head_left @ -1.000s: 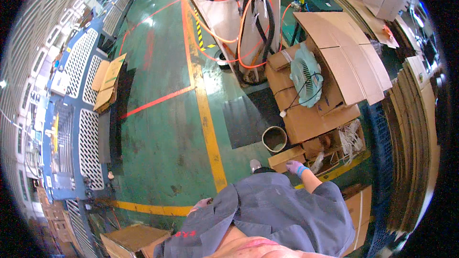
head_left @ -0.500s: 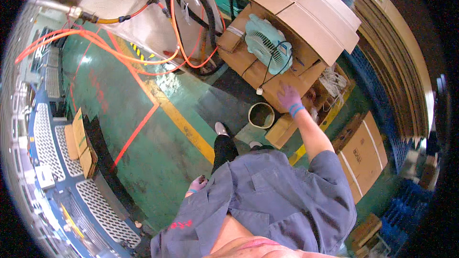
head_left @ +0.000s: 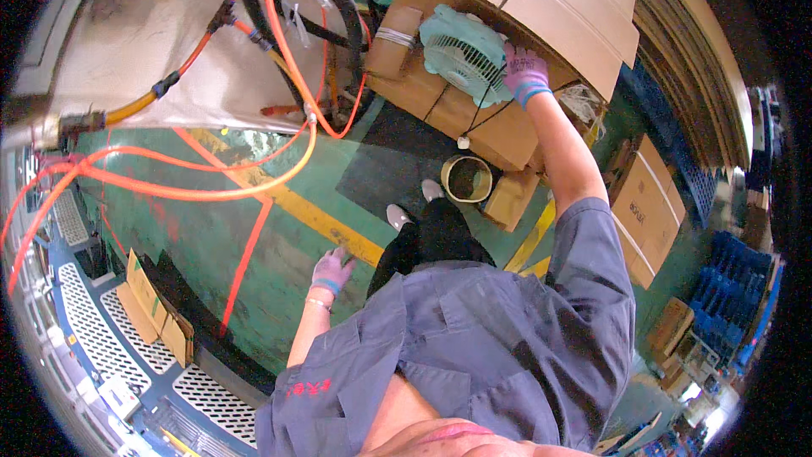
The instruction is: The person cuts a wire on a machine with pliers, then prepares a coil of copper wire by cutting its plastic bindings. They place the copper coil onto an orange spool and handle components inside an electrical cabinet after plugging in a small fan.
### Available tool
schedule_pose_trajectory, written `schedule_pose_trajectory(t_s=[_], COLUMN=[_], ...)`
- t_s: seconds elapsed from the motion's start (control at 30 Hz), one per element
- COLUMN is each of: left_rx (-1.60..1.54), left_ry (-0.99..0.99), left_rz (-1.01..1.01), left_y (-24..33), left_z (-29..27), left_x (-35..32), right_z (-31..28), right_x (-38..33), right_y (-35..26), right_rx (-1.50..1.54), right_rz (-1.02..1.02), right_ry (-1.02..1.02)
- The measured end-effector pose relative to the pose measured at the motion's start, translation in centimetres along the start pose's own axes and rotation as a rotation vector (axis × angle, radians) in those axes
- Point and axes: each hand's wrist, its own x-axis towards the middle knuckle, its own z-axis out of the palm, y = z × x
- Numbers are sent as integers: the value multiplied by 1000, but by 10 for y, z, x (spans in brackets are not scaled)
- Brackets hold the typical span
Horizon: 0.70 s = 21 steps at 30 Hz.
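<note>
A pale teal electric fan (head_left: 461, 49) lies tilted on a brown cardboard box (head_left: 499, 137), its slatted grille showing. My right hand (head_left: 526, 73), in a pinkish-purple glove with a blue cuff, is at the fan's right edge. Its fingers look curled against the housing, partly hidden. A dark cord runs down from the fan to a white plug (head_left: 463, 143) at the box's near edge. Low on the left, my left hand (head_left: 331, 272), gloved alike, hangs over the green floor with its fingers apart, touching nothing I can make out.
A round bin (head_left: 467, 179) stands before the box, beside a small carton (head_left: 511, 200). Large cardboard flaps (head_left: 558, 8) rise behind the fan. Orange hoses (head_left: 211, 193) loop across the left. Stacked cardboard sheets (head_left: 702, 42) and a strapped carton (head_left: 647, 210) are at the right.
My right hand has gone from the box's near surface up to the fan's right edge. My left hand has swung forward, away from my side, and its fingers have spread. The view has shifted.
</note>
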Motion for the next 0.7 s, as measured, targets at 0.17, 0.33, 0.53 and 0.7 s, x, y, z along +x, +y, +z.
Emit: schedule_pose_trajectory(t_s=[0.17, 0.33, 0.53, 0.7], left_rx=[64, -368, -1982, -1923], left_ry=[-72, -332, -508, -290], left_rz=[333, 427, -431, -482], left_y=[110, 212, 311, 245], left_z=[-53, -62, -81, -48], left_x=[86, 156, 205, 246], right_z=[34, 30, -13, -28], right_x=[-2, -11, -92, -58], right_y=[29, 45, 4, -4], right_rx=[-172, -37, 340, 784], right_rz=[-139, -379, -822, -732], right_ry=[57, 422, 247, 232])
